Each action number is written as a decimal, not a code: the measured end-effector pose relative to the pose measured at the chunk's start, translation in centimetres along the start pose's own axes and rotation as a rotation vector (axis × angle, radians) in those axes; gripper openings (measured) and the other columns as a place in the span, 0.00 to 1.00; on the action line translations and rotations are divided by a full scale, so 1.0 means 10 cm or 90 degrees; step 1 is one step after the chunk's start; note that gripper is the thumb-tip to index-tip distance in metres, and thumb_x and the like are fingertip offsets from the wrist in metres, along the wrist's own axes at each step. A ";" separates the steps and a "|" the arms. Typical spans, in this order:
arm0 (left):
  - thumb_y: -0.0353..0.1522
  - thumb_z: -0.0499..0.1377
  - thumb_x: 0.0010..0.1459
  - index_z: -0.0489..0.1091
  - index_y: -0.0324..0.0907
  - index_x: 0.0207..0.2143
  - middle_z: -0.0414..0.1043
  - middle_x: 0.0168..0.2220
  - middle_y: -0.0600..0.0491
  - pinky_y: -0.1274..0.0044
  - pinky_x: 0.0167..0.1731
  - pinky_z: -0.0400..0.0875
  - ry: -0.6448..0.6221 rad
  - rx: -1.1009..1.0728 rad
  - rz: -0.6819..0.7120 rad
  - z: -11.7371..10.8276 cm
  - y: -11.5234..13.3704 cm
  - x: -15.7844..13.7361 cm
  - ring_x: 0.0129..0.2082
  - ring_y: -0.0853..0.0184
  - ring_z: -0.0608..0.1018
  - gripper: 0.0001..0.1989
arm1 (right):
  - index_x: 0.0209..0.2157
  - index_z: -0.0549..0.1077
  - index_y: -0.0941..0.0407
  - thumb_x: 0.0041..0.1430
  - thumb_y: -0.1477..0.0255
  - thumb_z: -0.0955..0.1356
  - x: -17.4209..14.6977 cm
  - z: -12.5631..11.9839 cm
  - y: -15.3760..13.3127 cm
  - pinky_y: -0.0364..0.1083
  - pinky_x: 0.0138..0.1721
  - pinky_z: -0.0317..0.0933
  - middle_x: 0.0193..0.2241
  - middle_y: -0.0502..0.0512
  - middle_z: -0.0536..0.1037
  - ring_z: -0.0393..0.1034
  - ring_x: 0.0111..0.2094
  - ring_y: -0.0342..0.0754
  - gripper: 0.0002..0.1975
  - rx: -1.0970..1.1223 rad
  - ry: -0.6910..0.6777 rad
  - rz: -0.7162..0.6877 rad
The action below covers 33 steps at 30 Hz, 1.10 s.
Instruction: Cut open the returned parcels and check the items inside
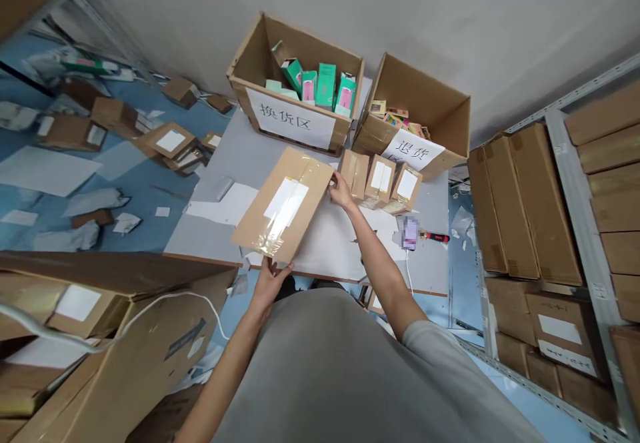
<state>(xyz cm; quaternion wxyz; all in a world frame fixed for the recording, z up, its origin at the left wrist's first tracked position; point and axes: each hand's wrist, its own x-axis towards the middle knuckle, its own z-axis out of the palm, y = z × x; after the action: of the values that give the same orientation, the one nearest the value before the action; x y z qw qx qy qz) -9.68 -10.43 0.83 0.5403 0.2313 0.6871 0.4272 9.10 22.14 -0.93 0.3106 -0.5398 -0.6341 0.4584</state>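
A flat, taped cardboard box (305,163) with a white label is held tilted above the table (320,256) between both my hands. My left hand (270,281) grips its near edge, with part of the fingers hidden beneath. At the far right corner my right hand (341,191) holds the box, thumb and fingers closed on it. Just right of that hand stand three small taped boxes, one plain-sided carton (354,171) and two with white labels, the middle one (381,175) and the right one (406,184).
Behind stand two open cartons, the left one (300,119) with green boxes, the right one (450,123) with colourful packets. A phone (410,233) and a red-black-handled tool (436,237) lie at right. Parcels litter the left floor; a shelf (575,169) flanks the right.
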 end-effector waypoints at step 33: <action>0.43 0.65 0.62 0.78 0.40 0.47 0.86 0.52 0.41 0.58 0.71 0.78 0.002 0.095 -0.097 -1.38 -0.03 1.23 0.59 0.54 0.86 0.18 | 0.61 0.85 0.55 0.68 0.56 0.74 -3.19 0.44 0.32 0.64 0.71 0.75 0.61 0.65 0.90 0.83 0.65 0.61 0.26 0.141 0.282 0.436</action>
<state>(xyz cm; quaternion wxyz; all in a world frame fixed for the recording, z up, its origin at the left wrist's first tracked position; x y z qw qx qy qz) -26.45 -5.61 -5.39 0.5517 0.2169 0.7333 0.3329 13.66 -9.92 -2.36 0.3254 -0.7680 -0.2828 0.4736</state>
